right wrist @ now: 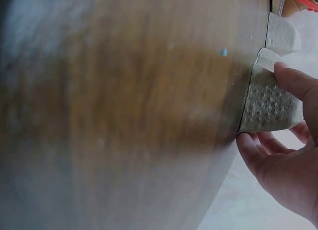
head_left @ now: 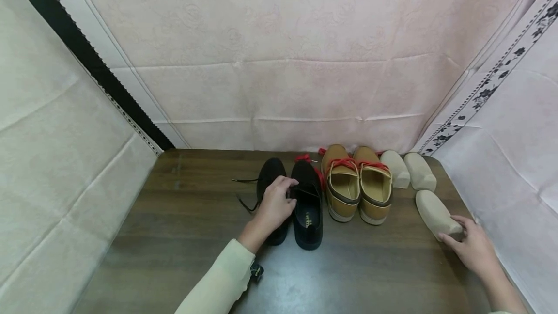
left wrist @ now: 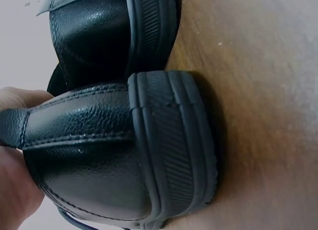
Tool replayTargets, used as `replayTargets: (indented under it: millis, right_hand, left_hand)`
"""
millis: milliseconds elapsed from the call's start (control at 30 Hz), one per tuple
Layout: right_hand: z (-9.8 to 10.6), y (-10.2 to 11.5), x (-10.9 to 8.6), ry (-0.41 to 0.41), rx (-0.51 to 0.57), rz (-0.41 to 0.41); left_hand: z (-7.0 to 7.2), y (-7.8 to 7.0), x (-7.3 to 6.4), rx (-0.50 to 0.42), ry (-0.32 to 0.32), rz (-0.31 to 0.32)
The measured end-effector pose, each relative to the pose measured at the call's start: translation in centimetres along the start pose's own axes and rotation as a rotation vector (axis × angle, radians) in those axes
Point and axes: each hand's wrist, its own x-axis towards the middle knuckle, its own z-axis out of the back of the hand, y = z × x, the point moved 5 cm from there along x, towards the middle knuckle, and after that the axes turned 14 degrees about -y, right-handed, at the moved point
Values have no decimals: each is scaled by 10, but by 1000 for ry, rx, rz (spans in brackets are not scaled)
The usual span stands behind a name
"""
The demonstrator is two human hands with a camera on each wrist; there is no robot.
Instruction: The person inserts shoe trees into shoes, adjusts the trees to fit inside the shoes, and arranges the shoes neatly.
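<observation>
Toward the right edge of the table, my right hand (head_left: 472,246) grips a cream moulded shoe insert (head_left: 433,212), thumb on one side and fingers on the other. The right wrist view shows dimples on the end of the insert (right wrist: 273,103). My left hand (head_left: 275,202) is over a pair of black shoes, bent fingers at the opening of the right black shoe (head_left: 307,222); I cannot tell whether they pinch its tongue. Most of the left black shoe (head_left: 271,171) lies beneath that hand. Its heel (left wrist: 89,175) fills the left wrist view.
Two tan shoes with red laces, a left one (head_left: 342,183) and a right one (head_left: 375,188), stand right of the black pair. Behind the held insert lie two more inserts, one (head_left: 394,168) beside the other (head_left: 420,171). Cloth walls (head_left: 279,86) border the wooden table (head_left: 183,236).
</observation>
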Motion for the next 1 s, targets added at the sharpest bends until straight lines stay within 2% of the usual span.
replayTargets:
  millis: [267, 500, 700, 1000]
  right_hand:
    - [0, 1, 2, -5, -8, 5]
    - [1, 1, 0, -14, -10, 20]
    - [2, 2, 0, -54, -28, 35]
    - [7, 11, 0, -91, 48, 48]
  left_hand:
    - [1, -6, -2, 68, 24, -46]
    - [1, -4, -2, 30, 58, -13]
    - [1, -1, -3, 19, 56, -14]
    - [0, 1, -3, 6, 43, -32]
